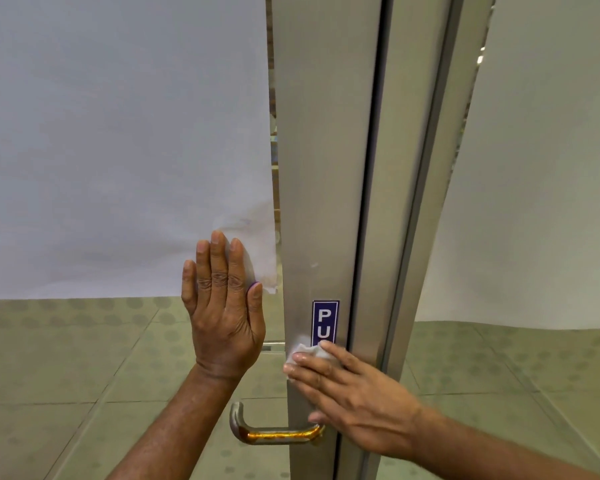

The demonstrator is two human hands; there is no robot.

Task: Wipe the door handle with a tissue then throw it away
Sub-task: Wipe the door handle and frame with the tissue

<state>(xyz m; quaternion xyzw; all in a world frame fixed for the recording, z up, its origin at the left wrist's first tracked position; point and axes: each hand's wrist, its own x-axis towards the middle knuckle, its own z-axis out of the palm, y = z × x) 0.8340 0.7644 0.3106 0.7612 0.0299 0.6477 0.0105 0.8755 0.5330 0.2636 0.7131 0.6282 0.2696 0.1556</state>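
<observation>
Head view: L hand [224, 313] flat against frosted glass panel [118, 150], fingers straight, spread slightly, pointing up, holding nothing; forearm rises from bottom centre. R hand [354, 400] enters from lower right, palm down, fingers extended and pressing crumpled white tissue [307, 351] onto metal door stile [326, 168], just below blue sign [325, 322] reading "PU", rest covered. Door handle [274, 433], lever type w/ orange-brown stain along bar, sits below the tissue; R thumb near its base. Tissue not on handle.
</observation>
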